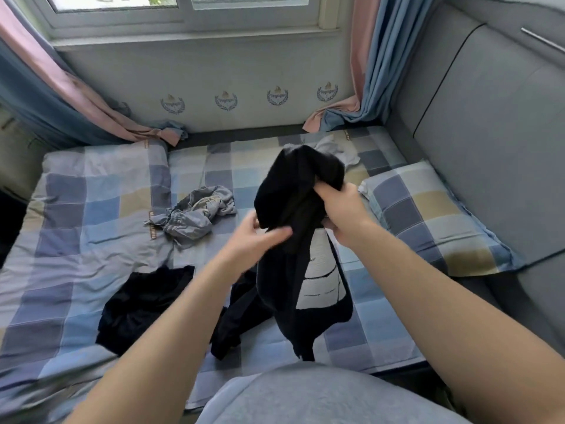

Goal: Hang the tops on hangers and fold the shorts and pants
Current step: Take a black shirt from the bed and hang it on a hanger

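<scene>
Mid-bed, left hand, right hand gripping black top (logo perhaps)

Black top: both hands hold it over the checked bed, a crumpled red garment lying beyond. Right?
No: in the head view the crumpled garment is grey, not red. Left hand and right hand do hold the black top over the bed.

Checked sheet in blue, grey and tan covering the mattress; matching quilt, creased, lying over its left part; matching pillow at the right edge, against a grey upholstered panel. Behind the bed, a pale wall bearing a row of crest emblems beneath a white-framed window. Pink-and-blue curtains hang at both sides, left curtain and right curtain, their hems resting on the bed.
</scene>
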The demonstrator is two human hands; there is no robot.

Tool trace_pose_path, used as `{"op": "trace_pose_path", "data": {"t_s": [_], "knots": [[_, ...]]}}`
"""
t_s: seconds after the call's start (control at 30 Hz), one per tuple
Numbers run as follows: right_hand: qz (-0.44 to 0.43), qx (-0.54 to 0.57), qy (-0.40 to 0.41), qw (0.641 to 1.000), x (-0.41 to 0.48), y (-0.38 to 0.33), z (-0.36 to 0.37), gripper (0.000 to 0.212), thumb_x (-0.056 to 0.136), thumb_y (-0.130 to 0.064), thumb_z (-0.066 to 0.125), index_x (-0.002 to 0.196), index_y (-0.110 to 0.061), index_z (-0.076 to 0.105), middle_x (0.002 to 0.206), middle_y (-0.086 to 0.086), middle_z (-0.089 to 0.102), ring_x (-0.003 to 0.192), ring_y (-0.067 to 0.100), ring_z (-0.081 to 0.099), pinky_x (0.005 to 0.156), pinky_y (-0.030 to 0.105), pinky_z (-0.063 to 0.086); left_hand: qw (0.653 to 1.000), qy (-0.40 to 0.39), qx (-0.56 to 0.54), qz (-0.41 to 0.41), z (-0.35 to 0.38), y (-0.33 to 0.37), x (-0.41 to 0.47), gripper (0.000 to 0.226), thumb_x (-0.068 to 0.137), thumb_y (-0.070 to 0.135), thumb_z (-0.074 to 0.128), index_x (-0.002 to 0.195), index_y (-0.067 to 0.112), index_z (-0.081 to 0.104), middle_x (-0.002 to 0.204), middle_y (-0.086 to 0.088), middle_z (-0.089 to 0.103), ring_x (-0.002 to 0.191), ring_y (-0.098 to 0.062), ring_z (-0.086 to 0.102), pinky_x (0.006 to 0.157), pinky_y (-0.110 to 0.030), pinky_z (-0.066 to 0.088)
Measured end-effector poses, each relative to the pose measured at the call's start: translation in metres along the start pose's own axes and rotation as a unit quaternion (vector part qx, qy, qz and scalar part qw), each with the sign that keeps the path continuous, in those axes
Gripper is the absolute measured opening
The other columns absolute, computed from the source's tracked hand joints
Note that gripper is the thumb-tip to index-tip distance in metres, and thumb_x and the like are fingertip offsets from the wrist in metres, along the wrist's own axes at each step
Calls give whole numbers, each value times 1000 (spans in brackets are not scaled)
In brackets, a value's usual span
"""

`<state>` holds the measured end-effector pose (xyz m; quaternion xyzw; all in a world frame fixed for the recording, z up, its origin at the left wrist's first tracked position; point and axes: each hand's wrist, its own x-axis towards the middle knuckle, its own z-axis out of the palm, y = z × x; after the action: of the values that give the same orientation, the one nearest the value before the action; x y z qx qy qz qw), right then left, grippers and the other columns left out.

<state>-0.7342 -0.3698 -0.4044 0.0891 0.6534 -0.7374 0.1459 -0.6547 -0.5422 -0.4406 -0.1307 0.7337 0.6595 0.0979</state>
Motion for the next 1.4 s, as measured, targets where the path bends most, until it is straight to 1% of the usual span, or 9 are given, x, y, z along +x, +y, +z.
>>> {"op": "trace_pose_path", "data": {"t_s": [0.1,0.23,0.47,0.73,0.83,0.97,1.1,1.23,1.4], "knots": [[21,98,-7,995,-4,-11,-10,21,91,-25,72,106,-10,68,90,7,77,78,23,75,58,29,56,996,-28,75,-50,24,-40,4,59,79,11,84,130,18,53,119,0,69,110,-17,67,93,-34,55],[39,164,-7,986,-3,-17,-29,32,92,-27,70,118,-7,67,105,10,77,91,25,76,63,34,61,987,29,149,-58,38,-61,9,7,97,22,64,102,19,68,99,-6,74,95,-24,69,92,-51,53],[50,67,194,977,8,18,-90,43,92,-18,70,130,-11,51,124,8,64,99,22,66,79,38,56,983,103,-132,-79,26,-13,6,35,103,21,54,79,21,80,86,-12,77,79,-29,73,72,-40,61],[-49,-244,-176,953,-34,73,-55,59,67,-40,76,121,-47,53,129,-12,59,121,-1,55,96,15,45,990,-70,-111,-53,32,34,-11,29,98,16,60,76,13,79,87,-16,75,75,-26,73,67,-33,59],[-63,-316,-160,933,-35,95,-36,43,79,-31,64,121,-40,58,120,-7,65,114,12,61,97,35,50,987,-141,-75,-34,22,38,-25,12,89,12,68,88,2,74,89,-18,73,79,-28,71,73,-35,58],[-44,-365,-172,914,-35,121,-21,5,87,-32,60,89,-33,65,84,-7,71,84,11,67,74,33,54,988,-150,47,-15,3,26,-35,21,75,5,73,95,1,70,85,-12,71,80,-22,69,77,-34,55],[-25,-398,-137,907,-35,151,-32,22,89,-29,70,70,-30,58,64,-9,60,63,9,54,54,15,40,943,-32,329,-21,-23,-24,-38,40,79,-4,54,101,29,58,93,5,66,82,-15,63,62,-26,46],[20,-435,-196,879,-44,170,-54,27,86,-25,77,73,-39,57,73,-10,60,63,6,53,56,19,41,909,11,415,-14,-40,-92,-47,44,75,-12,45,92,28,47,98,7,48,92,-19,49,67,-22,37],[0,-600,-265,755,-46,178,-73,40,89,2,51,93,-37,47,96,-12,46,88,19,55,71,29,49,867,5,496,-40,-39,-144,-57,40,78,-7,51,107,21,56,113,2,49,103,-25,47,83,-31,44]]}}
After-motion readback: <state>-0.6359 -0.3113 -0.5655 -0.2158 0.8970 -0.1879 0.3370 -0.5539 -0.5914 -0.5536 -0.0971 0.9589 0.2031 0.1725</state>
